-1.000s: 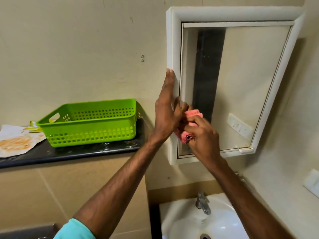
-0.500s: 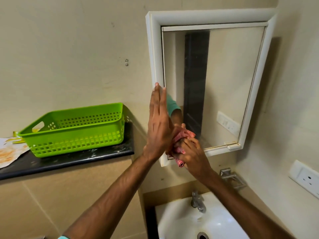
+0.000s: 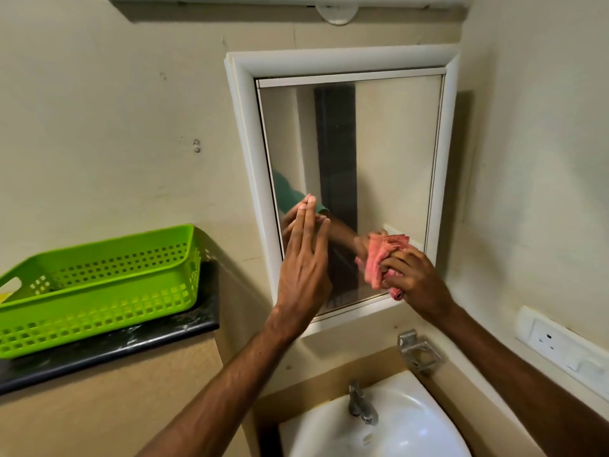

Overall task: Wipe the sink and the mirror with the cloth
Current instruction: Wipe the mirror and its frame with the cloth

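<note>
Now on the mirror: fingerprints and a loose cloth are the risks

The right hand (image 3: 418, 282) has its fingers curled tight round the bunched pink cloth (image 3: 384, 258). The cloth is pressed against the glass of the mirror (image 3: 389, 153) just ahead of the knuckles, low on the pane. The left hand (image 3: 304, 268) stands flat, its fingers (image 3: 303, 232) straight and together, with the tips on the glass by the frame's inner edge. I judge those bare tips may print the pane they steady. A corner of cloth hangs below the right fingers. If the grip slackens, the cloth could drop toward the sink (image 3: 412, 420), well below both hands.
</note>
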`<state>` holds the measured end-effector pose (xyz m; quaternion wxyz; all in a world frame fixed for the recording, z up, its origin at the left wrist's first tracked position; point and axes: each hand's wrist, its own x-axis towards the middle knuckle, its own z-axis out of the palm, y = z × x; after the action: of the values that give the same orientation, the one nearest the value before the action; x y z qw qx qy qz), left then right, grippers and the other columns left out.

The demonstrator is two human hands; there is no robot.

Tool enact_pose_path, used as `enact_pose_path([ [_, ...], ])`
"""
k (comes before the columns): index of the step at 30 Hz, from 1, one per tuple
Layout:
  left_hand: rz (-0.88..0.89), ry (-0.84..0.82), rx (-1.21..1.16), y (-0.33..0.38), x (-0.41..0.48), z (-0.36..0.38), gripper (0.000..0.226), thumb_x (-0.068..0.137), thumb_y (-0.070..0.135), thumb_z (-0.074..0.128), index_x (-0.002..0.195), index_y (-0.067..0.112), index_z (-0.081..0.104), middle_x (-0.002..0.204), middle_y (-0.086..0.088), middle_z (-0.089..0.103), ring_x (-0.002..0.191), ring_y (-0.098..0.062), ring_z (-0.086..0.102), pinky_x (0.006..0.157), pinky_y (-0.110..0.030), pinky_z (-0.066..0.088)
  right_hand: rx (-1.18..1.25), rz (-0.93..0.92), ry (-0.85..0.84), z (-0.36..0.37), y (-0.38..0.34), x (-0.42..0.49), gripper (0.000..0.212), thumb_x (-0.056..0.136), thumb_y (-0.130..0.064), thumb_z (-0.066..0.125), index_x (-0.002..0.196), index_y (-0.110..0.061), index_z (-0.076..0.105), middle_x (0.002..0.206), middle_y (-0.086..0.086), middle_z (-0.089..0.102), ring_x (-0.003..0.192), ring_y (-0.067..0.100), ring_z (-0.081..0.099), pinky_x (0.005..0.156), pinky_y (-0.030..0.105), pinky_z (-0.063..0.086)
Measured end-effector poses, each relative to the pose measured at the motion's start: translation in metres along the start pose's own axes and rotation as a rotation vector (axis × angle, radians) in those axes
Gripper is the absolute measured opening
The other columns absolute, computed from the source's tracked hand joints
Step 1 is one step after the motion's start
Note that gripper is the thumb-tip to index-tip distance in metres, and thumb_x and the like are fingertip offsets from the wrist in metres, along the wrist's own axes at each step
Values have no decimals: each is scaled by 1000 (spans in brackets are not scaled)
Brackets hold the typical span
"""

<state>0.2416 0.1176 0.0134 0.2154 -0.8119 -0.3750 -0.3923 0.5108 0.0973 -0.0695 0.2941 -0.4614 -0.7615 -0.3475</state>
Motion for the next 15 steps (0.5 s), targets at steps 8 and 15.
enact_pose_path([
  [8, -31, 22, -2, 6, 0, 9, 79, 81, -5, 30, 158, 8, 22, 167, -19, -2, 155, -33, -5, 128, -43, 5, 77, 472, 21, -15, 43, -23, 10, 77, -13, 84, 77, -18, 76, 97, 4, 69, 101, 31, 64, 96, 49, 50],
  [15, -17, -42, -39, 1, -1, 1, 76, 84, 1, 31, 159, 13, 24, 167, -16, -3, 156, -31, -5, 126, -41, 20, 200, 1106, 123, 12, -4, -34, 26, 76, 6, 69, 98, -9, 64, 112, 15, 59, 102, 40, 58, 91, 49, 50],
])
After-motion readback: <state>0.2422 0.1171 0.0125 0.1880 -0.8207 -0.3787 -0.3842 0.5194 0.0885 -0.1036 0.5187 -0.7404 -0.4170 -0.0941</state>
